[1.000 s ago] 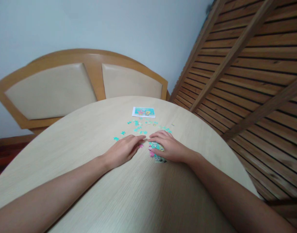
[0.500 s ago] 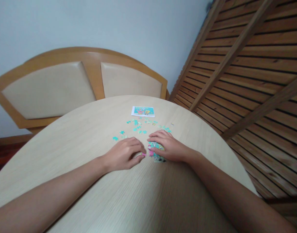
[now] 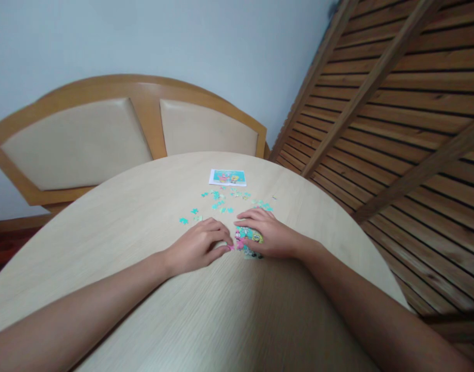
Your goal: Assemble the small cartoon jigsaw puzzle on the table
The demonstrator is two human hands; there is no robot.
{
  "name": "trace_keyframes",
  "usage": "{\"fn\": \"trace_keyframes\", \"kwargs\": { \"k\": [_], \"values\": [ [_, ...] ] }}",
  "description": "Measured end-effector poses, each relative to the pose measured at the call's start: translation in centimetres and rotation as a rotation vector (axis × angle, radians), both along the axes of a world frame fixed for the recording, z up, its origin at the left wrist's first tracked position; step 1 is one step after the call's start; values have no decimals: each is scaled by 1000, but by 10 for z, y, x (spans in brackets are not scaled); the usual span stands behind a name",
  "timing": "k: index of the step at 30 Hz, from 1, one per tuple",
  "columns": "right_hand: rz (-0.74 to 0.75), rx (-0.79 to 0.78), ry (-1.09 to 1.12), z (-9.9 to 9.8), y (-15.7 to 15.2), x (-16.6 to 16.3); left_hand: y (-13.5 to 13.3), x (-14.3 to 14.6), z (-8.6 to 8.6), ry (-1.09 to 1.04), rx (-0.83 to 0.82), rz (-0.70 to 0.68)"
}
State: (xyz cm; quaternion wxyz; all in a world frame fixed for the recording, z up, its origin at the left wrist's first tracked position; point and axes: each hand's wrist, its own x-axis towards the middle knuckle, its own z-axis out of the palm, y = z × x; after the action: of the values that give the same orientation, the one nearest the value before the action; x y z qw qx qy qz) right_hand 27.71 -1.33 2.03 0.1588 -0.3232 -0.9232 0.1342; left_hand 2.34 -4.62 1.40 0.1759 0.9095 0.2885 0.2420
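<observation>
Between thumb and fingertips, my left hand (image 3: 201, 245) pinches a small pink puzzle piece (image 3: 231, 248), low over the table. Just right of that piece lies a partly assembled jigsaw puzzle (image 3: 240, 243), with pink, teal and yellow cartoon figures on it. My right hand (image 3: 270, 233) rests across the puzzle's right side with fingers spread, touching it and hiding part of it. A narrow gap shows between the pink piece and the puzzle's left edge.
Several loose teal puzzle pieces (image 3: 216, 195) are scattered beyond my hands, one teal piece (image 3: 183, 221) further left. Behind them lies a picture card (image 3: 229, 177). The round table (image 3: 116, 217) stands against a padded bench back (image 3: 78, 144), with a slatted wooden panel (image 3: 376, 129) at right.
The pink piece has turned slightly in my left fingers and sits a touch closer to the puzzle. My right thumb has shifted a little, showing more of the yellow figure.
</observation>
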Motion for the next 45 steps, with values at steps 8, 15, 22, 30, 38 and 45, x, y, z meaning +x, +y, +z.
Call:
{"fn": "trace_keyframes", "kwargs": {
  "k": [8, 15, 22, 30, 38, 45],
  "values": [
    [2, -16, -12, -1, 0, 0, -1, 4, -5, -96, -101, 28],
    [-3, -18, -14, 1, -1, 0, -2, 4, -6, -92, -118, 58],
    [8, -9, 6, 0, 0, 0, -3, 3, -5, -85, -75, 81],
    [-7, -29, -1, 0, 0, 0, -5, 5, -1, -89, -120, 62],
    [3, -28, -1, 0, -1, -3, -5, 5, -5, -67, -63, 77],
    [-1, -48, 0, 2, -3, -4, -5, 6, -4, -34, -27, 74]
  ]
}}
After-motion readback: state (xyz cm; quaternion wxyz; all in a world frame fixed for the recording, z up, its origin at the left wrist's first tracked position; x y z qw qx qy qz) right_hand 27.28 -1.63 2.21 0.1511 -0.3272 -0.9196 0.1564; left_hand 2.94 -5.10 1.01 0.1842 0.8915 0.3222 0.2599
